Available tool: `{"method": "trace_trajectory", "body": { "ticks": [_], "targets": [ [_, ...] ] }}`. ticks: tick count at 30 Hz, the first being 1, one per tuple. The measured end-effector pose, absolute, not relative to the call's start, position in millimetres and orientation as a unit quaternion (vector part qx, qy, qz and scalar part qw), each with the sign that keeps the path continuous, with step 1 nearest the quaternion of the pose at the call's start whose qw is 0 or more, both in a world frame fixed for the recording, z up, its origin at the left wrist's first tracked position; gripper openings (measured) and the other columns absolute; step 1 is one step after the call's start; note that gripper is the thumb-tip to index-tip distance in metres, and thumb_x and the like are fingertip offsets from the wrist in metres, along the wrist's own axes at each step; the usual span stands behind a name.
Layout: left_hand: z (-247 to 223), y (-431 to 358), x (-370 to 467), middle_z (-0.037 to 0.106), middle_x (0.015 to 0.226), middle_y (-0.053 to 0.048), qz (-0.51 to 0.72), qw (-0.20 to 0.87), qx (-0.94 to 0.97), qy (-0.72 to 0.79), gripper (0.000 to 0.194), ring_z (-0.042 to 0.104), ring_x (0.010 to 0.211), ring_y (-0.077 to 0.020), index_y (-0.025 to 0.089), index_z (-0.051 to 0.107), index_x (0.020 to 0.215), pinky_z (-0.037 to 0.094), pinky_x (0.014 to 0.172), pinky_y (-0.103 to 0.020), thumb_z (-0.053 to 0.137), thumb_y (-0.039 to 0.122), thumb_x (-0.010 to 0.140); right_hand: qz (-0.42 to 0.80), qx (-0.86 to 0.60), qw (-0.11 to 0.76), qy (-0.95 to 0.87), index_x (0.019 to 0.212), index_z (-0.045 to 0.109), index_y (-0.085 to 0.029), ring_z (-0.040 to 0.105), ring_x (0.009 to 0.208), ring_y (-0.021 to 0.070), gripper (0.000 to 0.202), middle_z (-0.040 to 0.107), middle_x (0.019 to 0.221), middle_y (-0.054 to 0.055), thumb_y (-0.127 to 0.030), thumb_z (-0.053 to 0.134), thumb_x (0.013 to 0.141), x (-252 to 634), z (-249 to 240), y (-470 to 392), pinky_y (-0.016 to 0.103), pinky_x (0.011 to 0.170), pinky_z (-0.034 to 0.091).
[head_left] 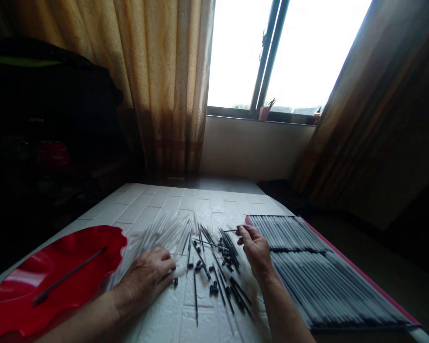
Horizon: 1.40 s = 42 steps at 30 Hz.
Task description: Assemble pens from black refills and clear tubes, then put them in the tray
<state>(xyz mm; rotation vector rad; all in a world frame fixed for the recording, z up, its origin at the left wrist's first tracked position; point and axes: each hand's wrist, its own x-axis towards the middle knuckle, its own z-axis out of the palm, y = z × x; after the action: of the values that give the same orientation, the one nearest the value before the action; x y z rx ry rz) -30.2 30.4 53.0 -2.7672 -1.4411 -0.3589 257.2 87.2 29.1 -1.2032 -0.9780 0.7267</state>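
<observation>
My left hand [150,269] rests low over the table with its fingers curled around a clear plastic tube [180,272], whose end shows past the fingertips. More clear tubes [164,226] lie in a loose heap beyond and beside it. My right hand [254,247] is raised slightly, pinching a thin dark rod [231,230] that points left. Between the hands lie scattered dark rods [196,297] and short black caps [213,288]. By the right forearm, a box [373,288] with a pink-red edge holds rows of filled clear tubes [336,286].
A red wavy-rimmed dish [109,233] stands on the left with one long dark stick [71,274] in it. The white brick-patterned table [218,205] reaches toward the window wall. Curtains [164,71] flank the window; a pink cup [263,113] stands on the sill.
</observation>
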Motion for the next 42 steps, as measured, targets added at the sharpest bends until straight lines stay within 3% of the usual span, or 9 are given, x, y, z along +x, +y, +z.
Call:
{"method": "trace_trajectory", "body": {
  "ticks": [4,7,11,14,20,26,36,42],
  "targets": [
    [55,31,-29,0.07,0.094,-0.004,-0.114,0.008,-0.875,-0.471,0.008,0.066,0.091,-0.0262,0.023,0.067,0.084,0.053,0.081,-0.04,0.063,0.016,0.083,0.316,-0.528,0.657,-0.436,0.078,0.072,-0.015,0.057,0.049,0.0138,0.04,0.068,0.066,0.003,-0.054,0.07,0.066,258,27,88,0.026,0.049,0.043],
    [48,34,-35,0.072,0.099,-0.006,-0.143,0.017,-0.866,-0.479,0.014,0.068,0.095,-0.0253,0.022,0.065,0.096,0.055,0.084,-0.038,0.055,0.016,0.088,0.311,-0.532,0.659,-0.431,0.079,0.073,-0.015,0.058,0.05,0.0141,0.04,0.069,0.069,0.004,-0.053,0.071,0.067,259,24,90,0.027,0.052,0.046],
    [34,35,-42,0.074,0.102,-0.009,-0.183,0.027,-0.861,-0.474,0.021,0.071,0.094,-0.0228,0.018,0.06,0.109,0.057,0.083,-0.034,0.044,0.019,0.095,0.319,-0.53,0.655,-0.435,0.082,0.073,-0.015,0.061,0.052,0.0163,0.042,0.072,0.075,0.007,-0.055,0.069,0.069,258,20,91,0.025,0.044,0.041],
    [29,32,-41,0.074,0.107,-0.008,-0.19,0.032,-0.868,-0.458,0.024,0.071,0.1,-0.0224,0.021,0.06,0.112,0.057,0.087,-0.034,0.047,0.017,0.092,0.328,-0.522,0.648,-0.447,0.082,0.072,-0.015,0.062,0.052,0.0172,0.042,0.072,0.073,0.007,-0.055,0.069,0.07,255,20,90,0.024,0.041,0.038],
    [28,23,-39,0.073,0.106,-0.007,-0.155,0.052,-0.864,-0.476,0.027,0.07,0.101,-0.0252,0.023,0.066,0.105,0.058,0.086,-0.04,0.051,0.012,0.086,0.328,-0.522,0.651,-0.443,0.083,0.069,-0.015,0.062,0.05,0.0172,0.044,0.072,0.07,0.007,-0.057,0.071,0.068,257,26,88,0.023,0.04,0.038],
    [25,21,-40,0.072,0.113,-0.015,-0.12,0.071,-0.844,-0.518,0.028,0.067,0.107,-0.0311,0.016,0.067,0.113,0.055,0.091,-0.048,0.052,0.017,0.089,0.325,-0.527,0.659,-0.428,0.093,0.062,-0.015,0.059,0.047,0.0155,0.046,0.07,0.064,0.003,-0.053,0.071,0.068,258,29,87,0.022,0.04,0.036],
    [45,8,-43,0.071,0.104,-0.004,-0.055,0.023,-0.836,-0.546,0.021,0.069,0.097,-0.0219,0.026,0.067,0.1,0.055,0.084,-0.033,0.051,0.016,0.091,0.337,-0.535,0.654,-0.414,0.098,0.058,-0.015,0.059,0.047,0.0157,0.053,0.07,0.064,0.004,-0.053,0.071,0.064,260,33,85,0.022,0.041,0.035],
    [45,16,-41,0.07,0.095,-0.006,-0.028,0.052,-0.821,-0.567,0.024,0.068,0.092,-0.0247,0.021,0.067,0.094,0.053,0.082,-0.037,0.046,0.01,0.094,0.343,-0.531,0.652,-0.418,0.097,0.059,-0.014,0.058,0.046,0.0157,0.052,0.07,0.064,0.004,-0.053,0.071,0.064,257,33,85,0.022,0.039,0.034]
  ]
}}
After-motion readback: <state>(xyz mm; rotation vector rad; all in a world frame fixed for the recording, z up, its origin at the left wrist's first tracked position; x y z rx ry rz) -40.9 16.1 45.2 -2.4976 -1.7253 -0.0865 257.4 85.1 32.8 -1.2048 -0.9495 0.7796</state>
